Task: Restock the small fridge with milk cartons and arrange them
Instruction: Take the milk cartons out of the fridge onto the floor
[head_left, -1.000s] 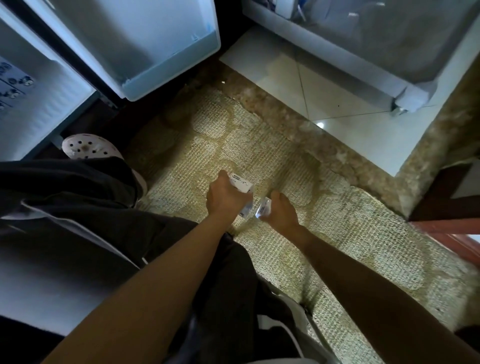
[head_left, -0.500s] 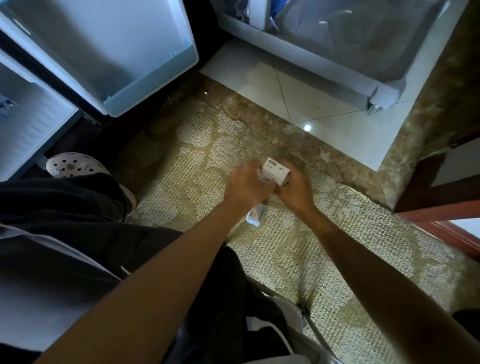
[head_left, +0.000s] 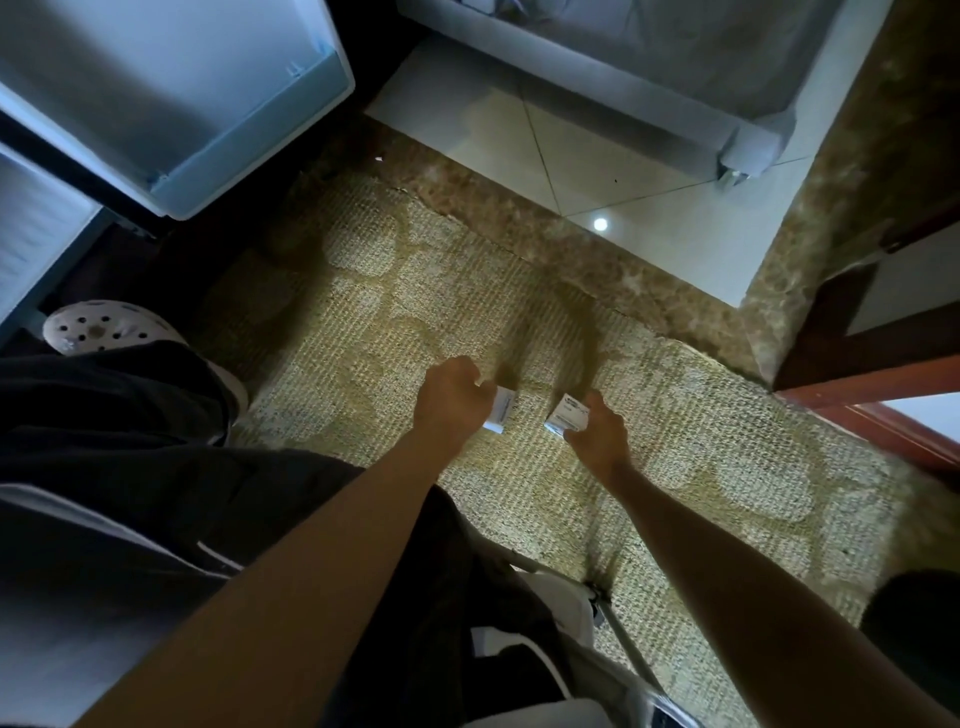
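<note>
At the far left a fridge door is seen open beyond a white shoe, while over the woven rug one milk carton is gripped in the curled left hand and, near it but apart, a second carton is gripped in the right hand.

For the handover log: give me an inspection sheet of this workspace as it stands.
Surface: woven rug on the floor, pale tiles beyond it.
Job's things: left carton and right carton, small, apart, over the rug; fridge open at upper left.
Clutter: white clog beside the fridge.
Grippers: left hand grips the left carton; right hand grips the right carton.
Cables: nothing seen.
Surroundings: brown stone strip between rug and tiles; wooden door frame at right.
</note>
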